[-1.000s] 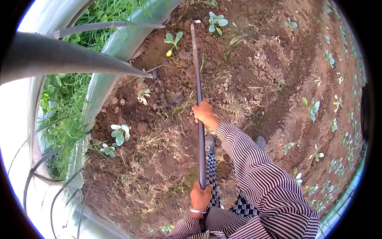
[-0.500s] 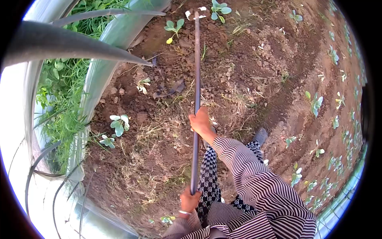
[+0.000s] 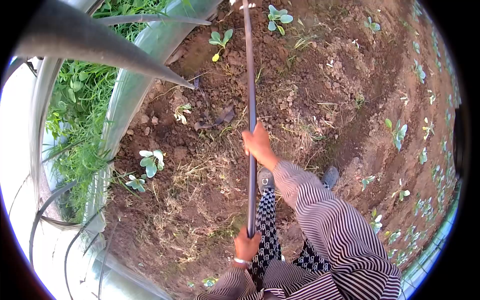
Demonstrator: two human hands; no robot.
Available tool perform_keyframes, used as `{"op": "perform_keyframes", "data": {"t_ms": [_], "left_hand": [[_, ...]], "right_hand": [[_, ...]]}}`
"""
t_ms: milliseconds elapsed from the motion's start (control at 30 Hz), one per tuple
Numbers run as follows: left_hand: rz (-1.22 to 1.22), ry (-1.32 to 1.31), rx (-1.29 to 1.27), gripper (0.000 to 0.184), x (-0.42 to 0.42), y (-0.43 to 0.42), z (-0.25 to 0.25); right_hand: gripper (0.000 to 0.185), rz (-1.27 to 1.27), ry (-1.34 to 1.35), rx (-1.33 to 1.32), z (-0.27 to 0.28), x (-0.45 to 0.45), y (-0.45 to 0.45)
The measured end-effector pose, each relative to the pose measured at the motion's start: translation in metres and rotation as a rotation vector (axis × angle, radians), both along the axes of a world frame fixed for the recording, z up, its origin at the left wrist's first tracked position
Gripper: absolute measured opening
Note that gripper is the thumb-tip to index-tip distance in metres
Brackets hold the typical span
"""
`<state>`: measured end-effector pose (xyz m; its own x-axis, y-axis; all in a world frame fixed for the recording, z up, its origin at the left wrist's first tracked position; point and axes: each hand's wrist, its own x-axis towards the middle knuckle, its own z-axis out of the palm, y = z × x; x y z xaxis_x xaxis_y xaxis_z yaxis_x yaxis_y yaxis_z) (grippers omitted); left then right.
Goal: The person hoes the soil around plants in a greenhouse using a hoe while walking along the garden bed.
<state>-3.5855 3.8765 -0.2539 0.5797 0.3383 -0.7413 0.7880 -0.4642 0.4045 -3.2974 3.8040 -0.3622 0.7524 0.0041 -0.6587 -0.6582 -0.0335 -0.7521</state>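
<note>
A long dark wooden-looking pole [image 3: 251, 100] runs from near my body up to the top edge of the view. What sits at its far end is cut off or too small to make out. My right hand [image 3: 259, 143] is wrapped round the pole near its middle. Closed on the near end is my left hand [image 3: 247, 246], with a pale bracelet at the wrist. Brown soil [image 3: 300, 110] with dry straw lies under the pole. A seedling with yellow lower leaf [image 3: 220, 40] grows left of the pole's far part, and another leafy seedling [image 3: 278, 19] stands to its right.
Curved grey tubes [image 3: 115, 52] and clear plastic sheeting [image 3: 131, 85] border the left side, with green grass [image 3: 87, 110] behind. Seedlings [image 3: 151, 162] grow at left, and several more [image 3: 398, 134] at right. My shoes [image 3: 265, 180] stand on the soil.
Both hands have shifted a little forward and to the right with the pole. The pole's far end has moved up to the frame's top edge. Both hands keep their hold.
</note>
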Motion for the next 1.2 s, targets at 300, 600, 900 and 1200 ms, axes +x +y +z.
{"op": "perform_keyframes", "data": {"t_ms": [300, 600, 900, 1200], "left_hand": [[0.126, 0.030, -0.121, 0.020, 0.107, 0.015, -0.035], [0.074, 0.028, 0.026, 0.017, 0.017, -0.036, 0.055], [0.109, -0.088, -0.078, 0.019, 0.026, -0.067, 0.036], [0.063, -0.069, -0.035, 0.015, 0.054, -0.070, 0.039]], "right_hand": [[0.025, 0.089, 0.011, -0.090, -0.088, 0.090, 0.035], [0.022, 0.077, 0.228, 0.018, -0.011, -0.008, 0.006], [0.033, 0.142, 0.129, 0.016, -0.014, 0.010, -0.022], [0.031, 0.261, 0.218, -0.076, -0.023, 0.032, -0.005]]}}
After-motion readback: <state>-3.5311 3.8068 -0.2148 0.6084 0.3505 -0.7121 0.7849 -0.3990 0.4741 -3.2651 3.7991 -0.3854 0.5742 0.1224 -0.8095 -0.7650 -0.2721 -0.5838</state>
